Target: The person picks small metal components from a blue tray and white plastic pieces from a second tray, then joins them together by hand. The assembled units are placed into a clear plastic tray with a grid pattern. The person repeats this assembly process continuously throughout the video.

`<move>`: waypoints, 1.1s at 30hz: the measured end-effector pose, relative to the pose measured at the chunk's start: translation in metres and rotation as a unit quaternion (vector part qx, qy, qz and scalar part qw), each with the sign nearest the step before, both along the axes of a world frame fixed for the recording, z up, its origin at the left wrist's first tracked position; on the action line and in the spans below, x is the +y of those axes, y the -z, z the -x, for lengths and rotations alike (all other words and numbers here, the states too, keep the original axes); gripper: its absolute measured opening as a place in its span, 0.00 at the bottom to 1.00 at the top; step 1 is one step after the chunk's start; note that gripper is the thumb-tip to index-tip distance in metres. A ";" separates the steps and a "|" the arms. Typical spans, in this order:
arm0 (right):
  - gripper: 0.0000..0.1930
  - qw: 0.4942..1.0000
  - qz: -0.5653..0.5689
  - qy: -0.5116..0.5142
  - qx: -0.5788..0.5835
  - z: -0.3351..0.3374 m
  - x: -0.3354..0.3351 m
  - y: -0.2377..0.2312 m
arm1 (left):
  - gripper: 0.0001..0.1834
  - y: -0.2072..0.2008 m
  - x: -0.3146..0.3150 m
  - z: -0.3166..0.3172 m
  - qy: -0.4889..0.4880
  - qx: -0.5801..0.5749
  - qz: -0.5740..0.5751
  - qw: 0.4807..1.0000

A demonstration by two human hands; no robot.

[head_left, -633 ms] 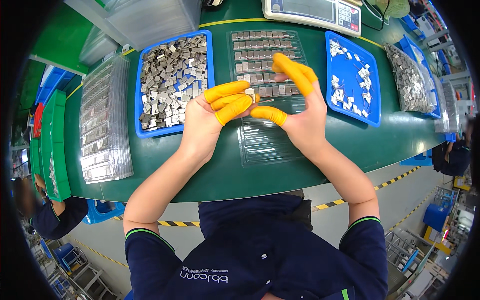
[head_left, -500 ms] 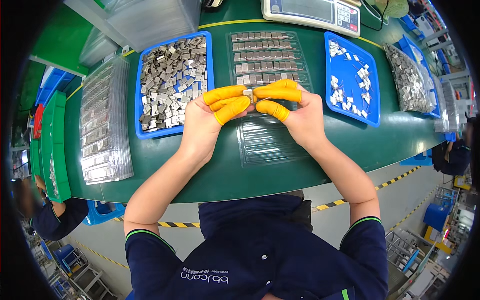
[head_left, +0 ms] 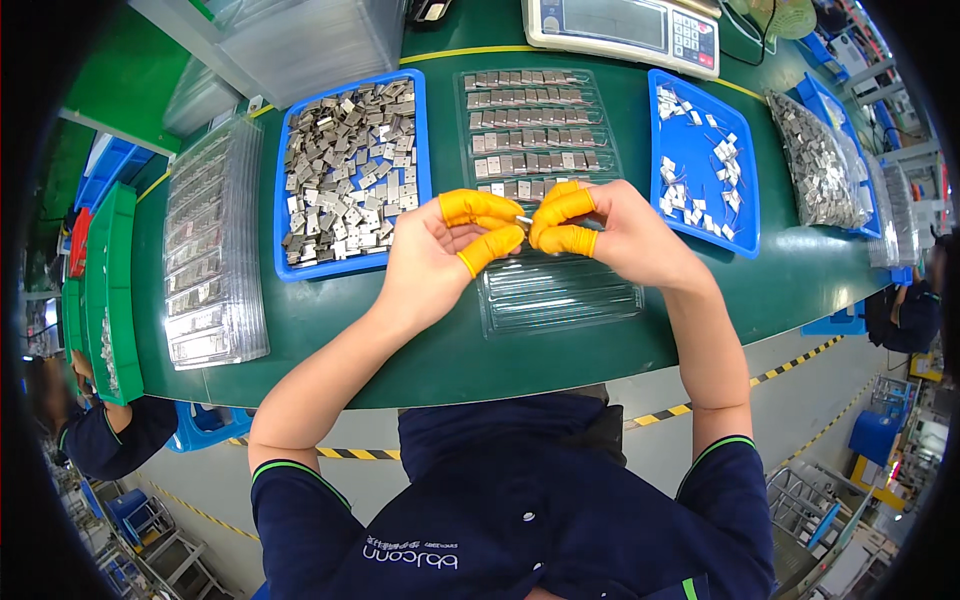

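Yellow finger cots cover fingers on both of my hands. My left hand [head_left: 450,245] pinches a small silvery metal part [head_left: 523,220] between thumb and fingers. Against it, the closed fingertips of my right hand [head_left: 600,230] meet from the other side; they hide much of the part. Both hands hover over a clear plastic tray [head_left: 560,305], whose far slots hold rows of metal parts with thin wires at the right ends. The near slots show no parts.
Left of my hands lies a blue tray [head_left: 424,130] heaped with metal pieces; beyond it is a stack of clear trays [head_left: 215,250]. On the right, another blue tray [head_left: 700,150] holds white wired pieces, beside a bulging bag [head_left: 820,165]. A scale [head_left: 610,25] stands behind.
Both hands have come slightly nearer to me and to the right. The metal part has turned and is now more covered by my fingers. Another row in the clear tray shows.
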State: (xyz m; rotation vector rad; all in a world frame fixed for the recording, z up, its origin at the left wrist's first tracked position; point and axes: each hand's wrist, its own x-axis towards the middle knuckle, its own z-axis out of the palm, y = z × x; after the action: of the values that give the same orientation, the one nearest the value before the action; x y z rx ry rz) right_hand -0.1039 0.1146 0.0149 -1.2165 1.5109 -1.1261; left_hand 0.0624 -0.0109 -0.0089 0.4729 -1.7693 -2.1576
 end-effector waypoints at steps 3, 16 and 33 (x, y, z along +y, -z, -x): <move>0.09 0.999 0.002 0.035 -0.017 0.003 0.004 -0.004 | 0.11 -0.005 0.003 0.007 -0.015 -0.011 -0.014 1.000; 0.08 0.845 0.271 0.241 0.394 0.011 0.021 -0.012 | 0.16 -0.037 0.020 0.051 -0.054 0.017 -0.089 0.994; 0.10 0.806 0.098 0.137 0.567 0.048 0.035 0.025 | 0.21 0.024 0.029 0.055 0.124 -0.030 0.625 0.770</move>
State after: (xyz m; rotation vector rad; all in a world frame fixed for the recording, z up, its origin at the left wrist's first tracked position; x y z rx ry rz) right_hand -0.1518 0.1497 -0.0100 -2.0539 2.5535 -0.6964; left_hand 0.0076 0.0184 -0.0330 -0.0685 -2.8541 -0.6132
